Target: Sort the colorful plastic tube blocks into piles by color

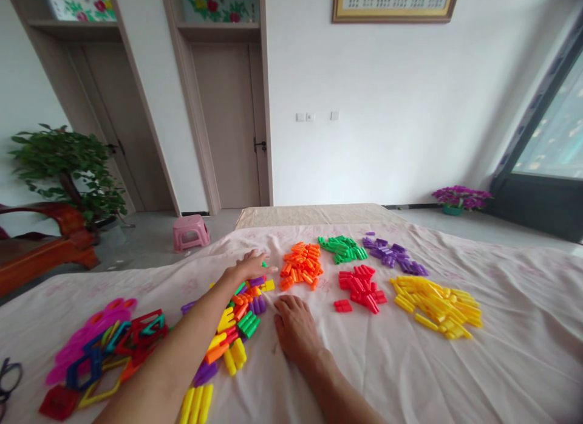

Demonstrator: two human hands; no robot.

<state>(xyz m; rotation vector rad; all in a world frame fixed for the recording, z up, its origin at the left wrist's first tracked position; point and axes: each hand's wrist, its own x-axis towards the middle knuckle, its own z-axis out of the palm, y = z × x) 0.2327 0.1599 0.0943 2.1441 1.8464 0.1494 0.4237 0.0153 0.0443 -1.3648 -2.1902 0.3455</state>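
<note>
My left hand (252, 266) reaches over the far end of a mixed pile of plastic building pieces (243, 302), thumb stretched out and fingers apart. A bit of green shows by its fingers; I see no piece held. On the cloth just right of that pile rests my right hand (296, 324), palm down, fingers loosely bent and holding nothing visible. Sorted by colour beyond and to the right lie orange pieces (301, 265), green pieces (344, 249), red pieces (362, 288), purple pieces (392, 255) and yellow pieces (437, 305). My left forearm hides part of the mixed pile.
A pale cloth (514, 351) with wrinkles covers the table. At the left lie coloured frame-shaped pieces (84, 369), a pink plastic piece (75, 342) and glasses (10, 375). Beyond the table stand a pink stool (191, 232), a wooden armchair (59, 242) and potted plants.
</note>
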